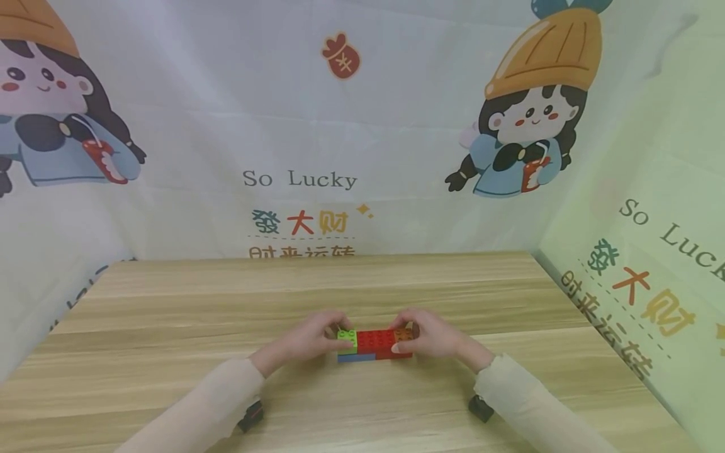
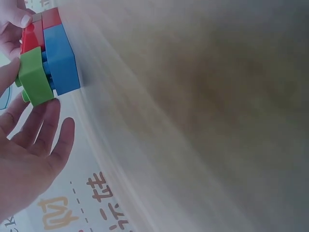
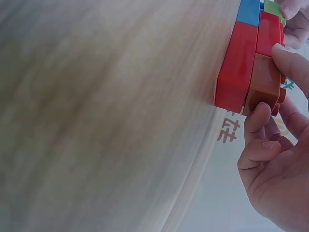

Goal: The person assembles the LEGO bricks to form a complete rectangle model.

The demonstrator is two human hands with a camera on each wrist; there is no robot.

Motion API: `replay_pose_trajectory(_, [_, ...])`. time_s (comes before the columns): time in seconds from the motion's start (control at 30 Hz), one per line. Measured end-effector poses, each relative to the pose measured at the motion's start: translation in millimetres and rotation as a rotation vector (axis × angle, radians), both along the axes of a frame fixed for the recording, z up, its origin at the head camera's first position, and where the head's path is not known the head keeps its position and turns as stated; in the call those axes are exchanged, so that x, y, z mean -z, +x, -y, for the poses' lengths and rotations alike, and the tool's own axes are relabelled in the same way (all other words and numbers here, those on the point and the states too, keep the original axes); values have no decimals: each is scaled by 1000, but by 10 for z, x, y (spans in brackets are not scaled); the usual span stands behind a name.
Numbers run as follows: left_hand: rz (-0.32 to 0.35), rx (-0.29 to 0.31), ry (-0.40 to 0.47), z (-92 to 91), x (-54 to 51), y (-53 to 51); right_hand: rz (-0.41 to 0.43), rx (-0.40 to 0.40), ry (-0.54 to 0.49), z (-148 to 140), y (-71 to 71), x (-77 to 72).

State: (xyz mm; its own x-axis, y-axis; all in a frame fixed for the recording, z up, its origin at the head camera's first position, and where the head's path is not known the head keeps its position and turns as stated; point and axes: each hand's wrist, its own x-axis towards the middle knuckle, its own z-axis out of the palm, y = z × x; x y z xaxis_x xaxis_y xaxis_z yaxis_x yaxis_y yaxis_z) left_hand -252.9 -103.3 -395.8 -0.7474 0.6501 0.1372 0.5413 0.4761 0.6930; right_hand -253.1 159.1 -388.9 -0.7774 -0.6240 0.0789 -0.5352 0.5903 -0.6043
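Observation:
A two-layer row of toy building bricks lies on the table between the two hands. Its lower layer has a blue brick [image 1: 357,358] on the left and a red brick [image 3: 236,67] on the right. On top are a green brick [image 2: 36,75], a longer red brick [image 1: 376,341] and a brown brick [image 3: 264,75]. My left hand [image 1: 314,333] pinches the green brick at the left end. In the left wrist view, blue studs show in a gap beneath that green brick. At the other end, my right hand [image 1: 433,336] pinches the brown brick between thumb and fingers.
The wooden table [image 1: 226,296] extends around the bricks. A white cloth [image 1: 198,126] printed with cartoon figures and lettering hangs behind it and along the sides. Black devices [image 1: 481,409] sit below both wrists.

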Motion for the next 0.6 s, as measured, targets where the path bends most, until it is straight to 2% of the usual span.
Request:
replay_pose_trajectory(0.33, [-37, -28, -58, -6, -27, 3, 4, 0, -5, 0, 5, 10])
replay_pose_trajectory(0.47, [-89, -28, -88, -15, -36, 27, -1, -4, -1, -2, 5, 8])
replay_pose_trajectory(0.6, [-170, -27, -137, -28, -38, 43, 9, -1, -7, -11, -6, 10])
